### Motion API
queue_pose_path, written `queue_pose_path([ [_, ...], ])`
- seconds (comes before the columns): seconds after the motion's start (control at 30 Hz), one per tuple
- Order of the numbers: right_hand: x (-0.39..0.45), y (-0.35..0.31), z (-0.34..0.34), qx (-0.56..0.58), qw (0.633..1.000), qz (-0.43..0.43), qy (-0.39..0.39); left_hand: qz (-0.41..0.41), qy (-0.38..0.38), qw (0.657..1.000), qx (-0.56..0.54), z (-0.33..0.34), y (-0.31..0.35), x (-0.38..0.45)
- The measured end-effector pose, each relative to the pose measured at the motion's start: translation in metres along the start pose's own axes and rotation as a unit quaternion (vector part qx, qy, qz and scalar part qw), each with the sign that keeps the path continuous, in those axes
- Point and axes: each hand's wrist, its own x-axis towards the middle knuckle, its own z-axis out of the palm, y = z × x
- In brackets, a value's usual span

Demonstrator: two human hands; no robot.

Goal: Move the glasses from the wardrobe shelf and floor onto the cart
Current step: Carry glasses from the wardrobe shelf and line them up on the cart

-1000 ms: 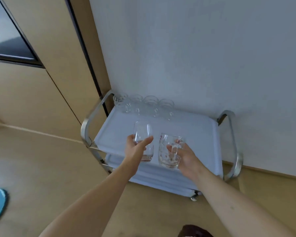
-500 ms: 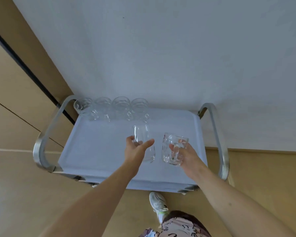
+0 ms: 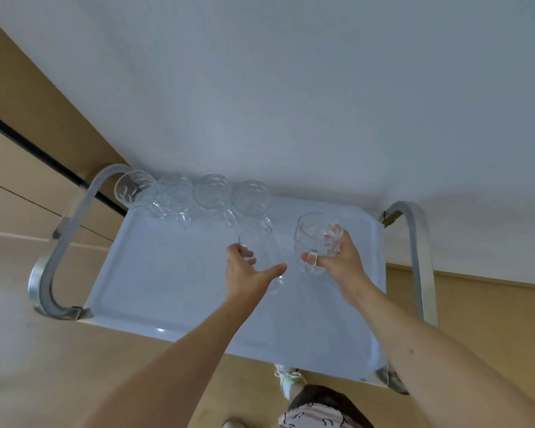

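Observation:
My left hand (image 3: 247,274) grips a smooth clear tumbler (image 3: 261,251) above the middle of the cart's white top tray (image 3: 155,273). My right hand (image 3: 337,261) holds a patterned clear glass mug (image 3: 314,239) by its side and handle, above the tray's right part. Both glasses are upright and in the air. Several patterned glass mugs (image 3: 212,193) stand in a row along the tray's back edge, at the left and middle.
The cart has curved metal handles at the left (image 3: 59,242) and the right (image 3: 420,261) and stands against a white wall (image 3: 291,88). Wooden wardrobe panels (image 3: 19,143) are at the left. My shoe (image 3: 288,378) is on the wooden floor by the cart's front edge.
I have stepped closer to the cart. Both hands have carried their glasses forward over the tray, toward the row at the back.

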Motion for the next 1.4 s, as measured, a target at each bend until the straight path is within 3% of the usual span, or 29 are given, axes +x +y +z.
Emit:
queue_pose_path([
  [0.3, 0.065, -0.014, 0.009, -0.1, 0.991, -0.06, -0.07, 0.02, 0.039, 0.998, 0.048, 0.001, -0.005, 0.017],
  [0.87, 0.114, -0.02, 0.017, -0.115, 0.982, -0.072, -0.132, 0.023, 0.047, 0.997, 0.062, -0.003, -0.015, 0.023],
  [1.17, 0.101, -0.019, 0.014, -0.15, 0.981, -0.08, -0.099, 0.034, 0.032, 0.996, 0.074, -0.009, -0.015, 0.014],
  [1.4, 0.065, -0.016, -0.003, -0.217, 0.975, -0.042, -0.011, 0.068, 0.013, 0.995, 0.067, -0.02, -0.017, 0.001],
])
